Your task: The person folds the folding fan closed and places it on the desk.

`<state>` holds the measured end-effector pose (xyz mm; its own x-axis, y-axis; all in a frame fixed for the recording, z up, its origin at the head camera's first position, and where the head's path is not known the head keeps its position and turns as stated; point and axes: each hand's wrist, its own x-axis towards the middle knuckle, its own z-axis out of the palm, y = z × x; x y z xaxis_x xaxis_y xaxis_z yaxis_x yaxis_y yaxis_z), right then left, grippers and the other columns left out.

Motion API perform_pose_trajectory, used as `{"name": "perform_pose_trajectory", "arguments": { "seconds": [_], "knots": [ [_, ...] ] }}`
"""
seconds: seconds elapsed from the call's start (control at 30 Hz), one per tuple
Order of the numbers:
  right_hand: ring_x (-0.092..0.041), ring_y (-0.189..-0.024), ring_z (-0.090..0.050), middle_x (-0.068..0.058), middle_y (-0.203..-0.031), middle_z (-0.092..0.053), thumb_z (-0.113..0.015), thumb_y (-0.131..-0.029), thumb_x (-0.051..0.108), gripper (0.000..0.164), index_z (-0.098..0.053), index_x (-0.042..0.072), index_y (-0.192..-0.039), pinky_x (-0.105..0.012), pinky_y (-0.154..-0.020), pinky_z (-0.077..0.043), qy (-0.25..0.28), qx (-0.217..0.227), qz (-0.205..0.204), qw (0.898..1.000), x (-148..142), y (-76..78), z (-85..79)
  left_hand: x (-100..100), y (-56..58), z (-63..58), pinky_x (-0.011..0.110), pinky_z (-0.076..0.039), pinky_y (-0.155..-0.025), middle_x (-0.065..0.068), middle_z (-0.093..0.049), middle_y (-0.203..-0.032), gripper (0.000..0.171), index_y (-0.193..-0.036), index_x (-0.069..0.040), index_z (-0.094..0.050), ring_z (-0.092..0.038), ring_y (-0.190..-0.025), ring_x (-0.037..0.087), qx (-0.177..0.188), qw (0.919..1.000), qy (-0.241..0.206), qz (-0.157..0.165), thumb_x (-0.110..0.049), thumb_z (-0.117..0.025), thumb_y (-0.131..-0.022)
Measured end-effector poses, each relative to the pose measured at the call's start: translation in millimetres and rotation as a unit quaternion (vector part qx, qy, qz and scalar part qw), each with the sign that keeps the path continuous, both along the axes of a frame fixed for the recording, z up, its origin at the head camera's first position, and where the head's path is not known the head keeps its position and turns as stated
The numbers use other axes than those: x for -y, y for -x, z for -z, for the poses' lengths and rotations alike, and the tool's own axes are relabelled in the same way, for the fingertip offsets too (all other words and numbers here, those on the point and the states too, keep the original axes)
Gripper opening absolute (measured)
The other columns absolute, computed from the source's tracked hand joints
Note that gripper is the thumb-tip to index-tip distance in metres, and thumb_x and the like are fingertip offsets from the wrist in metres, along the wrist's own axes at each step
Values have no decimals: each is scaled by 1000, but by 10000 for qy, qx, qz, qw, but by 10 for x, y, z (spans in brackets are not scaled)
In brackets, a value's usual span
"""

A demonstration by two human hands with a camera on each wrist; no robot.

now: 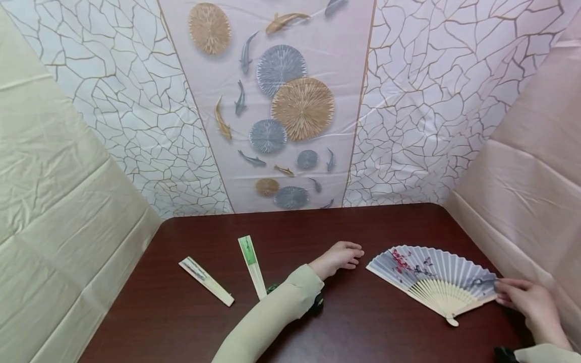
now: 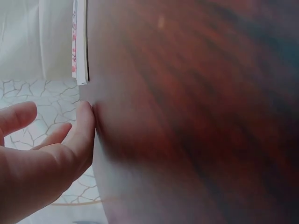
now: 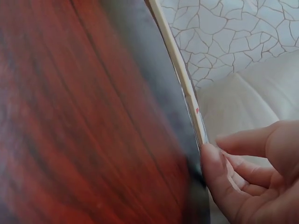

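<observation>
In the head view, lying spread wide on the right part of a dark red-brown table (image 1: 363, 322): a grey-blue folding fan (image 1: 447, 275) with red blossoms, pale ribs and a pivot (image 1: 451, 319) pointing toward the near edge. At its right edge, a right hand (image 1: 531, 302), pinching the edge between curled fingers. Just beyond its left tip, a left hand (image 1: 338, 258), fingers loosely extended, gripping nothing, with a pale sleeve (image 1: 277, 317) slanting in from the near edge. Farther left, lying well apart from the spread fan, a closed green fan (image 1: 252, 267) and a closed cream fan (image 1: 206, 281). Behind, a patterned backdrop (image 1: 301, 108) with fish and round leaves.

In the left wrist view, left fingers apart from one another and clear of the folding fan, visible only as a narrow edge-on strip near the top. Cannot tell whether touching the table.

In the right wrist view, right-hand fingertips on either side of the fan's edge, close above the table; cannot tell how firmly pinched.
</observation>
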<state>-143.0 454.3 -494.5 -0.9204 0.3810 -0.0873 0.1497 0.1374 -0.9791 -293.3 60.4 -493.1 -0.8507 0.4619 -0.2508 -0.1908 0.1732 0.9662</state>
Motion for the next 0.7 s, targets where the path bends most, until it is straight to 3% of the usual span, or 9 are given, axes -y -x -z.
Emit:
{"name": "perform_pose_trajectory", "arguments": {
  "seconds": [0.1,0.2,0.4,0.7],
  "knots": [
    [-2,-59,-63,14,-68,-63,-55,-97,-2,21,-65,3,-79,-22,-56,-58,-715,141,-3,9973,-6,-33,-8,-17,-10,0,37,-59,-85,14,-69,-118,38,-133,3,-59,-68,-101,28,12,10000,14,54,-13,-63,-99],
    [-3,-59,-63,10,-69,-63,-54,-98,0,19,-60,-13,-85,-25,-57,-59,-1234,379,-160,9915,-3,-58,-38,-31,-22,2,36,-59,-85,15,-69,-117,36,-131,4,-60,-68,-101,28,-7,9999,1,129,-12,-63,-99],
    [-9,-59,-65,-3,-69,-65,-52,-102,12,33,-61,-16,-87,-28,-60,-61,-1401,1019,-385,9841,-3,-89,-85,-57,-57,1,35,-59,-85,14,-70,-115,34,-130,6,-60,-69,-98,28,22,9993,-8,360,-10,-62,-99],
    [-13,-59,-67,-4,-68,-65,-50,-103,20,40,-59,-17,-92,-30,-60,-61,-1259,1484,-511,9796,39,-127,-66,-73,-119,-20,33,-60,-78,10,-71,-100,28,-122,5,-66,-67,-83,19,-29,9982,242,552,-10,-61,-99]
  ]
}}
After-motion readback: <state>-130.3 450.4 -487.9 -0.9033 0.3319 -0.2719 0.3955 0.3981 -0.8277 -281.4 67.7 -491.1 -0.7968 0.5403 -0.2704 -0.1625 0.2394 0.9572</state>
